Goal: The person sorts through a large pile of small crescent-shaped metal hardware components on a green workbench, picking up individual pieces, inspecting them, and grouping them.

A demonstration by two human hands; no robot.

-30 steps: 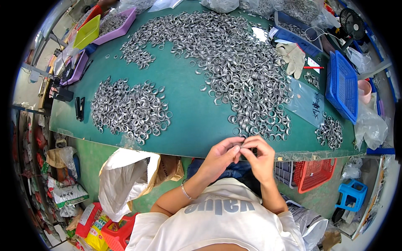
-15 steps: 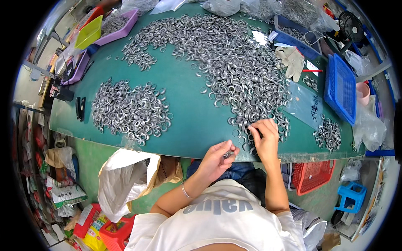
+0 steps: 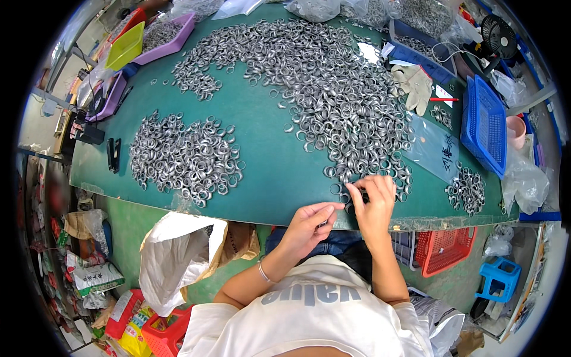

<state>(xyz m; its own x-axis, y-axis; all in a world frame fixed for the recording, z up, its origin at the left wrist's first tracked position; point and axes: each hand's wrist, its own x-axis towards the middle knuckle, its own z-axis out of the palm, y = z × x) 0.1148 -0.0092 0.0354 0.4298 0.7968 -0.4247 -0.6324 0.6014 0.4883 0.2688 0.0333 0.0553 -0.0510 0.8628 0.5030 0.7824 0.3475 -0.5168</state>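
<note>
The right hand (image 3: pixel 373 205) is pinched on metal rings (image 3: pixel 357 178) at the near bench (image 3: pixel 267 178) edge; the left hand (image 3: pixel 309 226) is held curled beside it, grip unclear.

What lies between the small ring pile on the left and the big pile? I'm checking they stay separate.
Bare green table separates the small ring pile from the big pile, head view shows.

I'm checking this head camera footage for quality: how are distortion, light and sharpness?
Head view: strong fisheye, so the green table edge bows and the corners are black; light is even, with small glints on the metal rings; the right hand and left hand are fairly sharp, while clutter at the rim is squeezed and soft.
</note>
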